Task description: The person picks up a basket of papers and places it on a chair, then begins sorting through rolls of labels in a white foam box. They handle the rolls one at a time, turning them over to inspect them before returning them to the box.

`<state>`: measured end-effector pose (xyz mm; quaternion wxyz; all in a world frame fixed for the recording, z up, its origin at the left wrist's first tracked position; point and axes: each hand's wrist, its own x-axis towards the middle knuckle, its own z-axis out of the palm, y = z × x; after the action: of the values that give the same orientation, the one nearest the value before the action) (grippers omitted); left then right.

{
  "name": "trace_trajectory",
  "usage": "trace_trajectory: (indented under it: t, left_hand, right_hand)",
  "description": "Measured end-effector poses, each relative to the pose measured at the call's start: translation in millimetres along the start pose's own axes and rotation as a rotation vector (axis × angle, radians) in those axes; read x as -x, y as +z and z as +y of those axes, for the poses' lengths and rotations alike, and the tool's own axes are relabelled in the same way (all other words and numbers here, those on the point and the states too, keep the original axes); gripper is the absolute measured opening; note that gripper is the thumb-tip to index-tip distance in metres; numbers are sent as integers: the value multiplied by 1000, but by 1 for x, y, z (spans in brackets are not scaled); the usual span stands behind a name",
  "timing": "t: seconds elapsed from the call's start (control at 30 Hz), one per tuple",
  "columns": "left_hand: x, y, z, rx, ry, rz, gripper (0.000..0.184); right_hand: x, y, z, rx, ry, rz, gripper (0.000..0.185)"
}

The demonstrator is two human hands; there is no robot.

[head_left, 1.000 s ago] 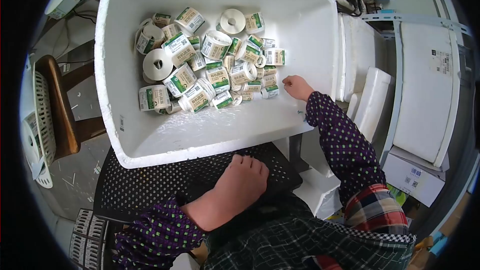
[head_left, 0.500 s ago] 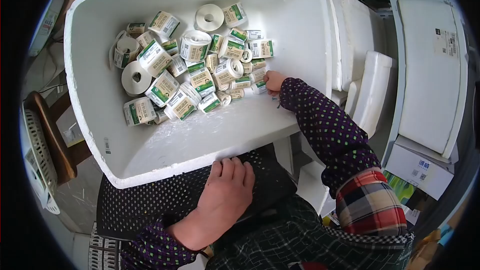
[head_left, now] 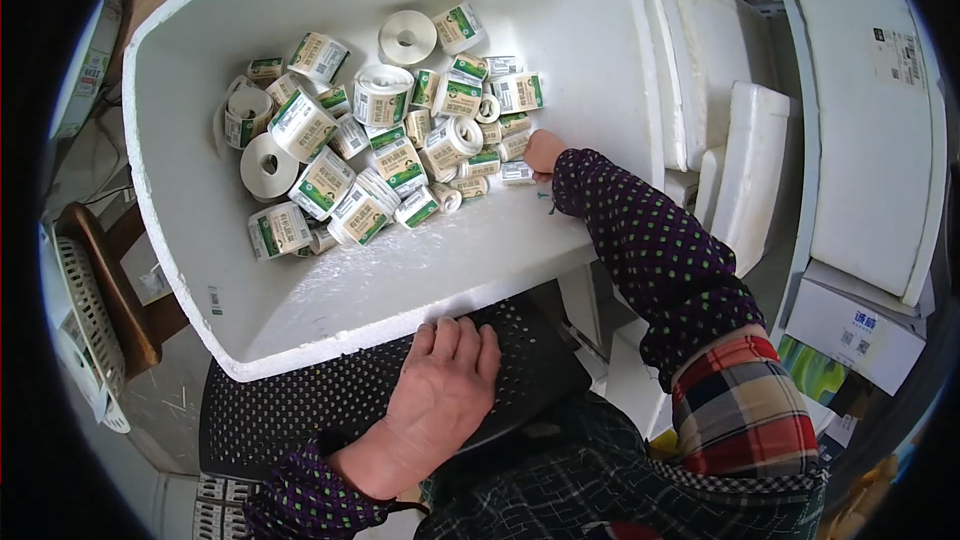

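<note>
A large white foam box (head_left: 400, 325) holds a heap of label rolls (head_left: 400, 165) printed in green and beige. At the heap's right edge, my right hand (head_left: 543, 152) is closed on a small label roll (head_left: 516, 173). Its fingertips are partly hidden by the hand itself. My left hand (head_left: 445, 375) lies back up at the near rim of the box, its fingers side by side and extended against the outer edge. Nothing shows in that hand. Two wider rolls, one at the back (head_left: 407, 37) and one at the left (head_left: 269, 166), show their round cores.
Beneath the near rim is a black perforated chair seat (head_left: 300, 415). White foam pieces (head_left: 750, 175) and a shelf frame (head_left: 790, 130) stand to the right, with a white carton (head_left: 850, 330) lower down. At left are a wooden armrest (head_left: 115, 290) and a white basket (head_left: 90, 310).
The small roll at my right hand has turned, its green side giving way to a whiter printed side. My left hand stays at the rim. The view has shifted slightly.
</note>
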<state>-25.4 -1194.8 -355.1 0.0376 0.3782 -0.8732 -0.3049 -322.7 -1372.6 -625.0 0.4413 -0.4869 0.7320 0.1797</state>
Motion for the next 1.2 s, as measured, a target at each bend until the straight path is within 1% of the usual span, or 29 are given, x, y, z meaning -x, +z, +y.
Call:
trace_trajectory:
  t: [0.1,0.13,0.2,0.23,0.3,0.33,0.4,0.53,0.6,0.73,0.8,0.83,0.9,0.93,1.0,1.03,1.13,1.2]
  left_hand:
    - [0,-1,0,7,-1,-7,44]
    - [0,-1,0,14,-2,-14,44]
    - [0,0,0,5,-2,-5,44]
    - [0,1,0,-1,1,2,44]
    - [0,2,0,-8,0,-3,44]
    - [1,2,0,-11,0,-13,44]
    - [1,2,0,-20,2,-18,44]
    - [0,1,-1,-34,26,3,41]
    - [0,1,-1,-34,26,2,41]
    - [0,0,-1,-34,32,4,40]
    - [0,1,-2,-31,33,5,40]
    - [0,1,-2,-28,33,8,39]
    - [-1,0,-1,-21,20,-19,42]
    - [-1,0,-1,-12,5,-47,44]
    - [-1,-1,-1,-20,7,-49,44]
    - [-1,-1,-2,-26,10,-50,44]
    - [-2,0,-2,-24,9,-46,43]
    - [-2,-1,-2,-25,8,-48,43]
  right_hand:
    - [7,-4,-7,55,14,-9,20]
    - [-6,0,5,56,11,-9,20]
    - [-45,9,36,646,-484,-5,17]
    - [-24,2,18,648,-488,-2,17]
    - [18,-9,-12,511,-209,185,16]
    - [19,-9,-12,512,-212,187,16]
    - [16,-8,-13,408,-179,326,17]
    - [0,-4,-2,332,-239,401,19]
    - [-10,-3,4,13,-200,186,18]
    - [-10,-1,4,-95,-173,128,20]
    - [-11,-4,0,-256,-113,139,18]
    - [-13,-5,0,-256,-113,139,18]
    - [-14,-6,-3,-115,-149,140,21]
    - [-13,-6,-4,-117,-151,139,21]
    - [-12,-4,-6,-119,-157,213,17]
    - [-13,-4,-7,-120,-159,212,17]
    - [-10,-7,-11,-72,-168,266,22]
    - [-6,-19,-14,-388,-56,-105,18]
